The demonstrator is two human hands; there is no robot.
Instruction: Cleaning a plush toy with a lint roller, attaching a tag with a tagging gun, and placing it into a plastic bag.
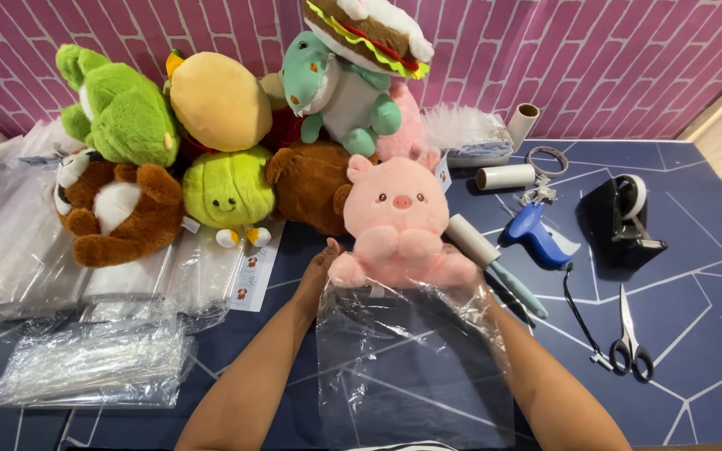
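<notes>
A pink pig plush (399,215) sits at the mouth of a clear plastic bag (411,367) that lies flat on the dark blue table (695,334). My left hand (317,274) grips the bag's left edge beside the pig's foot. My right hand (470,280) is mostly hidden behind the pig's other foot and the bag's right edge, and seems to hold that edge. The pig's feet overlap the bag opening; its body stands outside the bag.
A heap of plush toys (227,125) fills the back left. Stacks of clear bags (94,363) lie at the left. A lint roller (482,246), blue tagging gun (536,234), black tape dispenser (624,213) and scissors (628,334) lie at the right.
</notes>
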